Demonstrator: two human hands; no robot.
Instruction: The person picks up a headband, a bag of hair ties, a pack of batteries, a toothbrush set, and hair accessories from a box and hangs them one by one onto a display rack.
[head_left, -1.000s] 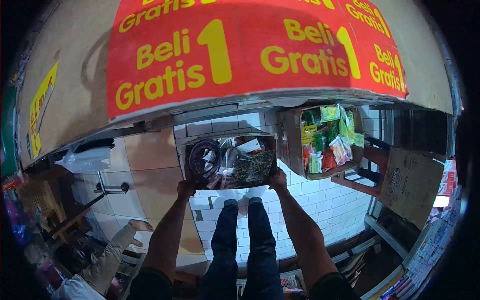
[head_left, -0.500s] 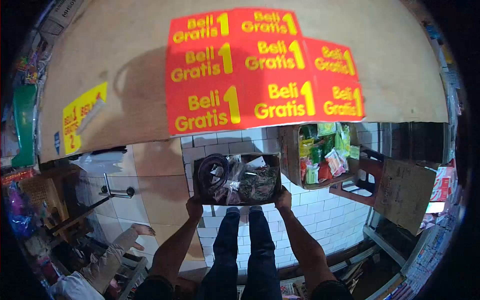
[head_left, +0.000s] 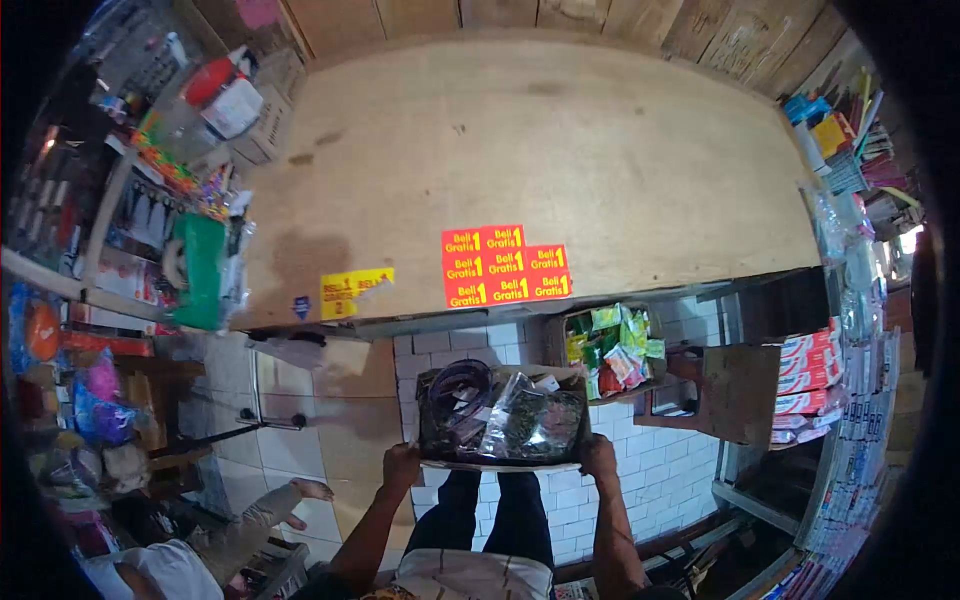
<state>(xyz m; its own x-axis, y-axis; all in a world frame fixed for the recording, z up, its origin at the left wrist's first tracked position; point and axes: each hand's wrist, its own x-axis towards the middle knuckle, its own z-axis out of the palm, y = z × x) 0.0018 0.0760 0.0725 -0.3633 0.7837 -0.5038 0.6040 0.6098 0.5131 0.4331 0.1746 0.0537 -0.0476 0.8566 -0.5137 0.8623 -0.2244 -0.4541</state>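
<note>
I see, remotely, left hand [head_left: 402, 464] and right hand [head_left: 599, 457] grasping near corners of rectangular tan cardboard box [head_left: 505, 466]; clear plastic packets [head_left: 530, 418] inside.

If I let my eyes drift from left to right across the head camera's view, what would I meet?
Tall green plastic-looking object → yellow paper-like sign → left hand → open rectangular cardboard box → right hand → flat brown cardboard panel → stacked red-and-white cartons.
</note>
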